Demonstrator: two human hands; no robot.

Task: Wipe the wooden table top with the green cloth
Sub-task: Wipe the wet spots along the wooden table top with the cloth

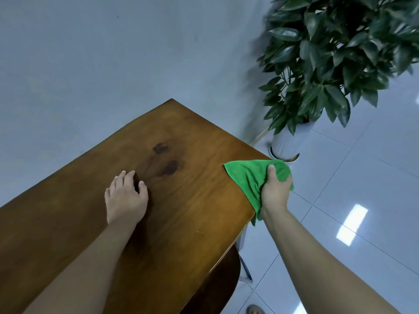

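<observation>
Right hand (pixel 275 193) grips the green cloth (pixel 247 177) at the wooden table (pixel 192 211) edge, left hand (pixel 125 198) resting flat on top

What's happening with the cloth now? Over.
Right hand gripping green cloth at table edge. Left hand flat on wood. Nothing blocking.

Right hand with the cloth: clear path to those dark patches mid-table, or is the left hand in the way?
Probably yes. The right hand grips the green cloth at the table top's right edge, and bare wood lies between it and the dark patches. The left hand rests flat on the far side of them, off that path.
</observation>
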